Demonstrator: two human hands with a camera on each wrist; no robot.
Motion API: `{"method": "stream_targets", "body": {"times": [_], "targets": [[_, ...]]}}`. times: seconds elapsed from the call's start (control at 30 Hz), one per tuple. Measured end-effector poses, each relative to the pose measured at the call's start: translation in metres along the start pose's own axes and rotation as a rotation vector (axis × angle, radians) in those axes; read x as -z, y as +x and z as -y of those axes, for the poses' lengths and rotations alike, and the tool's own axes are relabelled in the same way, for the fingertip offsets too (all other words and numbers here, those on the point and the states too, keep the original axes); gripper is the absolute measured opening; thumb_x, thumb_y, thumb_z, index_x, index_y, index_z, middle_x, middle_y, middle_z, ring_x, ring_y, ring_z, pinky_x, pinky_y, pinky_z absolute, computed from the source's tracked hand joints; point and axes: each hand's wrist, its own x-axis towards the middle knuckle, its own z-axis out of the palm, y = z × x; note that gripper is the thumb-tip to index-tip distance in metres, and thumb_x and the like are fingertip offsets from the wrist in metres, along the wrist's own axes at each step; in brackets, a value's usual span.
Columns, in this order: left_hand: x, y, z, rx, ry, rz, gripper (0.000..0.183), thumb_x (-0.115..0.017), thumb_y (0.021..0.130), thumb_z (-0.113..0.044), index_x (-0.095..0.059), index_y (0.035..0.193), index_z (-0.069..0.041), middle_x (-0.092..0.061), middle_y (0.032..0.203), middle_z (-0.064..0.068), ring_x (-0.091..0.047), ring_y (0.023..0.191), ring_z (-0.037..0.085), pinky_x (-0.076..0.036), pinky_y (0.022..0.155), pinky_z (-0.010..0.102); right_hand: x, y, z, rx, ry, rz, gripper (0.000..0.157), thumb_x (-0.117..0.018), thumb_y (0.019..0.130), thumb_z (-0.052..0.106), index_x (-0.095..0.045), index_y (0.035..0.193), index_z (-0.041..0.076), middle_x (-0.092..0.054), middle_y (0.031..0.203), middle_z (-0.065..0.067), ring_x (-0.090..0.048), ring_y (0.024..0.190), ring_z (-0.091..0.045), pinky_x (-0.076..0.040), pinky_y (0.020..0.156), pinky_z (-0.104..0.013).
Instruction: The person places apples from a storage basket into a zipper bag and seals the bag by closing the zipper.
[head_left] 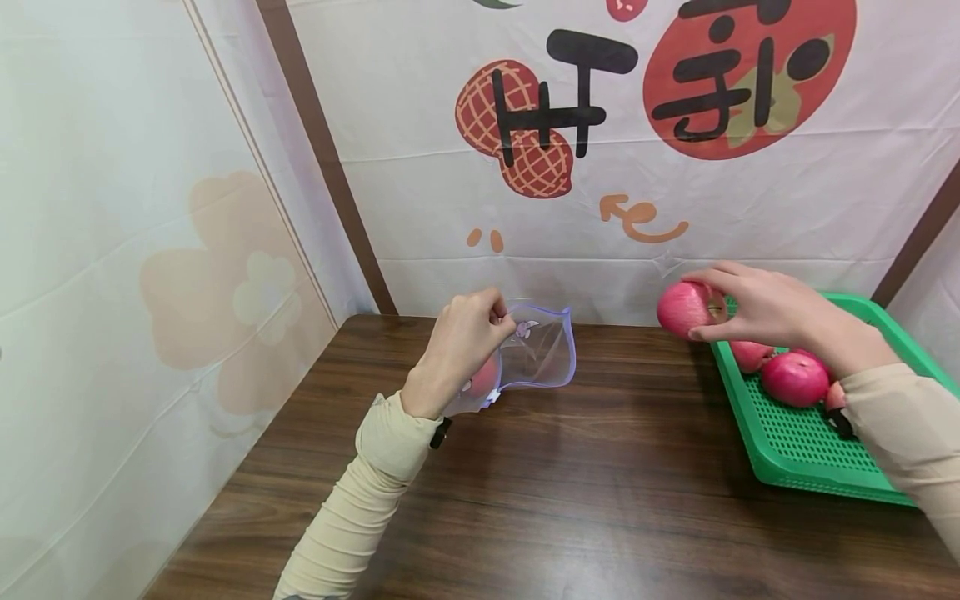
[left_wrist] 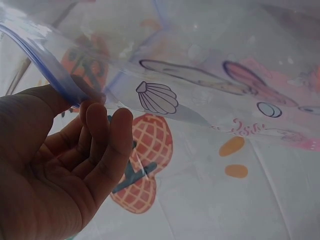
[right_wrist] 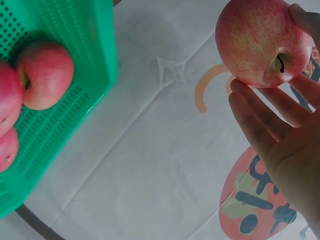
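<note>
**A:** Start with the head view. How are your arms set?

**B:** Your left forearm reaches up from the bottom edge, and your left hand (head_left: 465, 337) bends over at the wrist, back of the hand up. Thumb and fingers pinch the rim of a clear zip bag (head_left: 540, 354), which spreads out to the right of that grip, above the table (head_left: 600, 508). Something reddish shows through it.

**A:** And the other side?

**B:** Your right arm comes in from the right edge, over the green basket (head_left: 776, 477). Your right hand (head_left: 772, 310) points left, fingers over and thumb under a red apple (head_left: 682, 310), clamped at the fingertips. That apple is in the air near the basket's far left corner, well apart from the bag. More apples (head_left: 795, 377) lie in the basket.

**A:** Left wrist view?

**B:** Your fingers are curled, and the bag's purple zip edge is pinched beside your thumb. The printed film stretches away to the right, a shell print (left_wrist: 157, 98) just beside your fingertips.

**A:** Right wrist view?

**B:** Your fingers are extended with a bend, the fingertips and thumb touching the apple on different sides. Its stem faces the camera, and your palm stays clear of the fruit.
</note>
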Motion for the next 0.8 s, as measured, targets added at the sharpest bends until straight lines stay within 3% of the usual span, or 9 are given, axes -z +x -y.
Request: {"method": "stream_targets", "body": {"times": [0.13,0.5,0.8], "targets": [[-0.001,0.0,0.0,-0.007,0.001,-0.006,0.006,-0.063,0.079,-0.006,-0.064,0.075,-0.011,-0.057,0.063,-0.003,-0.048,0.056,0.012,-0.04,0.052,0.026,0.001,0.004,0.007,0.015,-0.01,-0.012,0.082,-0.083,0.072,0.05,-0.053,0.14,0.015,-0.057,0.105,-0.006,-0.055,0.096,-0.025,-0.053,0.077,-0.049],[-0.001,0.001,0.0,-0.028,-0.003,-0.013,0.008,-0.064,0.079,-0.004,-0.062,0.073,-0.01,-0.053,0.061,-0.003,-0.046,0.056,0.011,-0.038,0.051,0.025,0.004,0.014,0.023,0.068,0.01,-0.041,0.078,-0.082,0.074,0.048,-0.054,0.139,0.016,-0.056,0.1,-0.001,-0.055,0.086,-0.016,-0.052,0.073,-0.042],[0.0,0.001,-0.001,-0.028,-0.007,-0.003,0.007,-0.064,0.079,-0.005,-0.063,0.074,-0.009,-0.054,0.061,-0.002,-0.046,0.056,0.011,-0.039,0.051,0.025,0.001,0.024,0.037,0.086,0.009,-0.062,0.075,-0.083,0.074,0.044,-0.055,0.137,0.016,-0.058,0.106,-0.003,-0.056,0.087,-0.018,-0.054,0.073,-0.042]]}}
